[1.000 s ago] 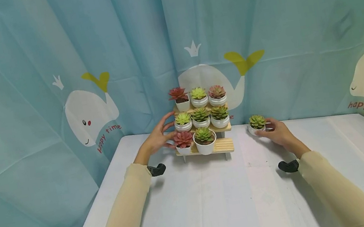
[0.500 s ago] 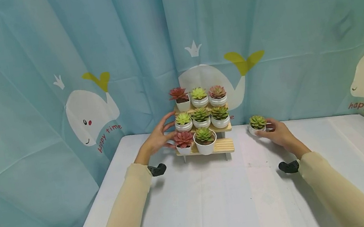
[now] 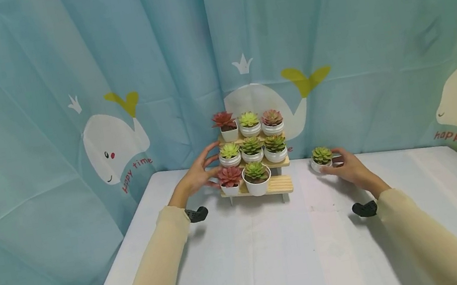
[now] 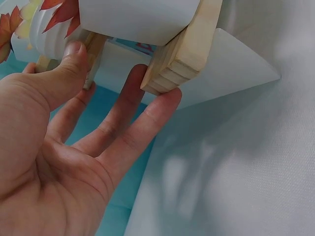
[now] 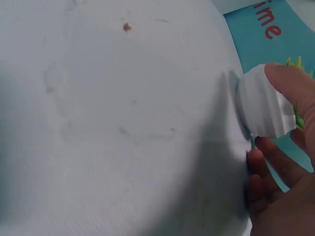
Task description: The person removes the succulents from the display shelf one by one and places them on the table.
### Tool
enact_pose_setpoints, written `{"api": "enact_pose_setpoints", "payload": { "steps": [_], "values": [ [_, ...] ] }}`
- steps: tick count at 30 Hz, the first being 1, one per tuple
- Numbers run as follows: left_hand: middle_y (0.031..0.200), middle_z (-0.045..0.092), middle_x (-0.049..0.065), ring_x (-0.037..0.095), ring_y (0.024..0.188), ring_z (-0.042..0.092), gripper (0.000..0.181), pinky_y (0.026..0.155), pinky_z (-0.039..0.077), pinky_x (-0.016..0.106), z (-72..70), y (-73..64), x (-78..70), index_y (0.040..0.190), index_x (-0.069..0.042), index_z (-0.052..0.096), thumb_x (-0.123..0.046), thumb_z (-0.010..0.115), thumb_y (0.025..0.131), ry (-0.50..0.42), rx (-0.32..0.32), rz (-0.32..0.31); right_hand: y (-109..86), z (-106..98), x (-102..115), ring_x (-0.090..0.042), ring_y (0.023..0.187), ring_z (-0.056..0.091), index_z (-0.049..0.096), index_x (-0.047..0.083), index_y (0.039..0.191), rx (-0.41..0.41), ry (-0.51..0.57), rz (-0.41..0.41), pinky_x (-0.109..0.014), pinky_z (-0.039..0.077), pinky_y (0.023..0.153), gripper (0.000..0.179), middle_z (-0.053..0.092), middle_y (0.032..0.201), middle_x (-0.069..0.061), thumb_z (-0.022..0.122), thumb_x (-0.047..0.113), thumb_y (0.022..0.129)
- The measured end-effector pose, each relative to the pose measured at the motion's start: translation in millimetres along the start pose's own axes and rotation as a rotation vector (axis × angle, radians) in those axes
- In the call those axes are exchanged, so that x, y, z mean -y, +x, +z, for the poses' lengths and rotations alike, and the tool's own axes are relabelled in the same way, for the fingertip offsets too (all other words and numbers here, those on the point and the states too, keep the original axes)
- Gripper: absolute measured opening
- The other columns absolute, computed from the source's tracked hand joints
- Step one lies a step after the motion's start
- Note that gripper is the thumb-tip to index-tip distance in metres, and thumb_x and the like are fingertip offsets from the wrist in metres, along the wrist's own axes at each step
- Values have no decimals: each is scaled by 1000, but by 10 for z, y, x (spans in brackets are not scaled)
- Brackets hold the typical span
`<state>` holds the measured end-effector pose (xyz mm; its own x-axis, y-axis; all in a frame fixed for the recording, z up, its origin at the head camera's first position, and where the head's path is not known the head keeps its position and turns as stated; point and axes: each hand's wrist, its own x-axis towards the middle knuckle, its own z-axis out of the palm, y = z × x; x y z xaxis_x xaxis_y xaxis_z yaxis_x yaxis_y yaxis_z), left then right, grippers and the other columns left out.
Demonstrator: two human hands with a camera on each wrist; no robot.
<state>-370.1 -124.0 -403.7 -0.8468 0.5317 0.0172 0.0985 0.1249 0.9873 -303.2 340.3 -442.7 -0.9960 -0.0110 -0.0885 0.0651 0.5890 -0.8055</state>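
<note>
A three-step wooden stand [image 3: 280,184] holds rows of small potted succulents in white pots. At its left side, my left hand [image 3: 198,171] has its fingers spread and touches the stand. The left wrist view shows fingertips against the end of a wooden step [image 4: 170,73], the thumb beside a higher step. My right hand [image 3: 351,169] grips a green succulent in a ribbed white pot [image 3: 321,159], right of the stand on the table. In the right wrist view the thumb lies on the white pot [image 5: 263,103], the fingers at its other side.
A red succulent [image 3: 230,177] and a green one [image 3: 255,173] stand on the lowest step, left and middle. The white-covered table [image 3: 282,249] meets a blue whale-print curtain [image 3: 178,60] right behind the stand.
The head view has tilted very slightly. Both hands, the stand and the pots keep practically the same places.
</note>
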Motion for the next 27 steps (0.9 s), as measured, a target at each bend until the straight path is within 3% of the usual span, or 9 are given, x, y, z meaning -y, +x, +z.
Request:
{"api": "enact_pose_setpoints", "payload": {
  "steps": [10,18,27],
  "values": [
    [167,25,17,29,90,69,77,72,61,54,-4,-17,33,164,-37,21,-2,57,105,2,4,7,-114,-91,63,-51,138,40,12,6,163,75,-69,-20,-66,34,110,101,40,151,-34,76,45,94],
    [166,25,17,27,94,69,77,71,62,48,-10,8,38,164,-36,22,-3,58,105,-3,-5,6,-239,-222,153,-54,134,45,9,8,164,124,-109,-72,-67,41,104,100,36,153,-35,74,44,96],
    [166,26,17,28,96,69,77,71,62,49,-2,-5,15,164,-37,23,-3,59,104,-2,-7,9,-391,-339,260,-51,130,51,13,8,163,110,-189,-132,-60,50,96,100,38,153,-33,75,46,94]
  ]
}}
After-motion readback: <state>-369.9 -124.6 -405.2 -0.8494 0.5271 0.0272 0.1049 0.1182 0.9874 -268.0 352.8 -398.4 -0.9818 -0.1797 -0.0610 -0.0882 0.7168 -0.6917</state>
